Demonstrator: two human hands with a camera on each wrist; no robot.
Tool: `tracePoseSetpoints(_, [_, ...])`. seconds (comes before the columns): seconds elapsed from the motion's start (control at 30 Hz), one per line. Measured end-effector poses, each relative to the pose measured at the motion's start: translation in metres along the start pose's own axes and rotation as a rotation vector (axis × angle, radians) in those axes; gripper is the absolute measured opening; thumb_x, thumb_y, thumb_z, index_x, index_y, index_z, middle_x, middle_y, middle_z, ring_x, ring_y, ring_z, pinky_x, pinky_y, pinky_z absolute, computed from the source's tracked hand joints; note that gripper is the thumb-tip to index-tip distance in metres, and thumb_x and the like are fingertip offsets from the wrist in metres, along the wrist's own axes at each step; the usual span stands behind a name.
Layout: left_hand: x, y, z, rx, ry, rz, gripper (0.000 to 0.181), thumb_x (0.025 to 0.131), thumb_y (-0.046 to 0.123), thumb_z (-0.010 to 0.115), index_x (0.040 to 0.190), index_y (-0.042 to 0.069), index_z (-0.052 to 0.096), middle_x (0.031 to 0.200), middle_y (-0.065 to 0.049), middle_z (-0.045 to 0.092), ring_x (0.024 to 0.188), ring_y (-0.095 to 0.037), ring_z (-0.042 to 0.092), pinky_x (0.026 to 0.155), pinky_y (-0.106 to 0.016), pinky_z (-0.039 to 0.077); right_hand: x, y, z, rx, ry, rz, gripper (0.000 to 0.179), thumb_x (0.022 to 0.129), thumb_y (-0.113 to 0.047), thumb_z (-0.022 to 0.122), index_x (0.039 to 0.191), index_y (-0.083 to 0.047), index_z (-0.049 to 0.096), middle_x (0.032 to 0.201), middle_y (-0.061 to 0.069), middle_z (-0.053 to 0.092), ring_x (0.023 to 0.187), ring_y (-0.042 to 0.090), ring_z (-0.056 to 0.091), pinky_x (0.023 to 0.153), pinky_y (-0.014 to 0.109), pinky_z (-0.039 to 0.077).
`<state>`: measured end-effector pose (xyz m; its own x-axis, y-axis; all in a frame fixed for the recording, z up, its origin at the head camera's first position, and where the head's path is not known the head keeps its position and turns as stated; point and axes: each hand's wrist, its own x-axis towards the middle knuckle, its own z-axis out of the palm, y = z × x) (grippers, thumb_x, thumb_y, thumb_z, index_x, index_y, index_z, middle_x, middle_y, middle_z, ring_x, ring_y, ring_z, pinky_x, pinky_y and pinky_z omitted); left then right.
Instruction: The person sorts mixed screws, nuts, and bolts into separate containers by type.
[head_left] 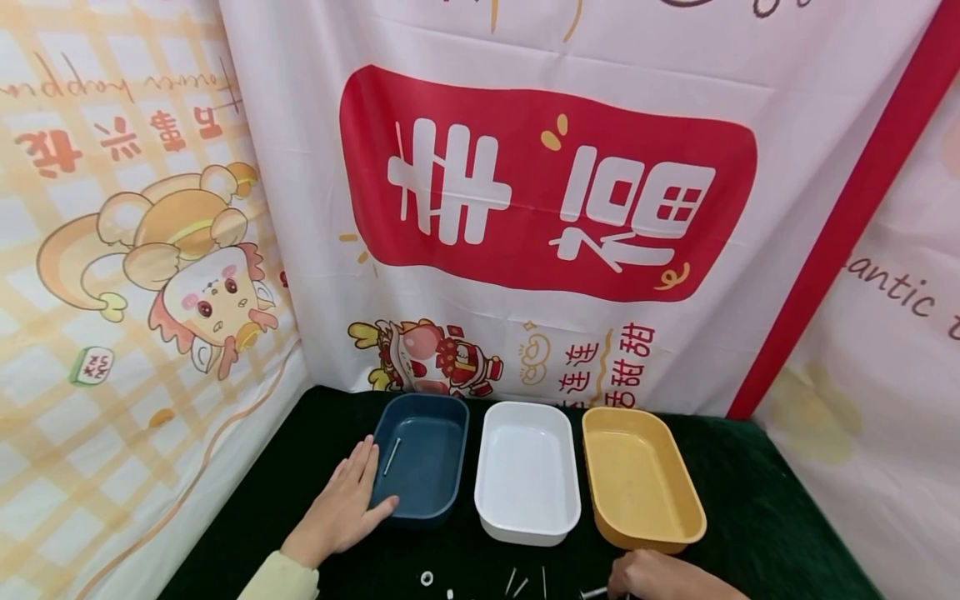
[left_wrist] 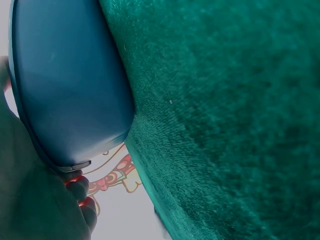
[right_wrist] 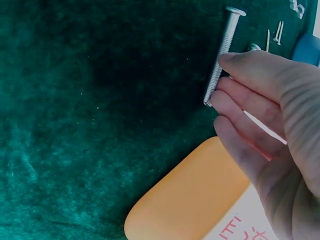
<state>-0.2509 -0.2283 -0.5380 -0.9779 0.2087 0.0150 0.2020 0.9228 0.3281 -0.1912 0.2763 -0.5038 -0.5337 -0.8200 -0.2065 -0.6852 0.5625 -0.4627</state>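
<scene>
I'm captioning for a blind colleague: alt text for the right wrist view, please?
A right hand pinches a silvery, threaded metal bolt; behind lies dark green plush cloth, with a yellow, round-cornered tray and thin metal fasteners nearby.

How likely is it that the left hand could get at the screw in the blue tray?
Probably yes: the left hand is at the edge of the blue tray, its fingers near the screw, and nothing covers the tray's open top.

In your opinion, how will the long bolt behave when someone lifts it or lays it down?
The bolt should feel stiff and probably heavy for its size, as it looks metallic. Its threaded shank likely resists slipping. Laid down, it may roll in a curve, because its head is wider.
</scene>
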Motion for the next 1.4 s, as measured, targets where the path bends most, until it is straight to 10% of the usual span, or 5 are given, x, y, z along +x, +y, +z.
tracePoseSetpoints(0.37, [0.001, -0.001, 0.002, -0.006, -0.002, 0.005, 0.104, 0.1, 0.071, 0.05, 0.168, 0.0, 0.014, 0.179, -0.018, 0.005, 0.165, -0.041, 0.009, 0.131, -0.065, 0.015, 0.009, 0.004, 0.009, -0.126, 0.058, -0.147, 0.022, 0.107, -0.045, 0.058, 0.098, -0.035, 0.076, 0.071, -0.023, 0.059, 0.061, -0.018, 0.046, 0.052, 0.005, 0.041])
tracePoseSetpoints(0.7, [-0.001, -0.001, 0.003, -0.006, -0.009, 0.004, 0.106, 0.099, 0.074, 0.049, 0.168, 0.0, 0.016, 0.179, -0.017, 0.005, 0.166, -0.04, 0.009, 0.132, -0.065, 0.016, 0.012, 0.007, 0.005, -0.365, -0.032, -0.287, 0.025, 0.109, -0.048, 0.052, 0.107, -0.036, 0.074, 0.087, -0.026, 0.067, 0.07, -0.019, 0.048, 0.064, -0.001, 0.038])
tracePoseSetpoints(1.07, [-0.002, 0.001, -0.002, -0.005, 0.002, 0.003, 0.106, 0.099, 0.073, 0.05, 0.167, -0.001, 0.018, 0.178, -0.019, 0.008, 0.165, -0.042, 0.011, 0.131, -0.065, 0.016, 0.007, -0.012, -0.024, -0.091, -0.005, -0.017, 0.029, 0.1, -0.057, 0.059, 0.093, -0.035, 0.076, 0.068, -0.023, 0.063, 0.062, -0.017, 0.056, 0.067, 0.006, 0.053])
tracePoseSetpoints(1.4, [-0.003, 0.001, 0.0, -0.002, 0.0, -0.007, 0.108, 0.098, 0.076, 0.048, 0.168, 0.0, 0.016, 0.179, -0.017, 0.006, 0.166, -0.04, 0.009, 0.132, -0.064, 0.016, 0.024, -0.027, -0.064, -0.198, 0.035, 0.039, 0.024, 0.082, -0.01, 0.085, 0.079, -0.025, 0.066, 0.073, -0.02, 0.056, 0.064, -0.009, 0.05, 0.059, 0.012, 0.047])
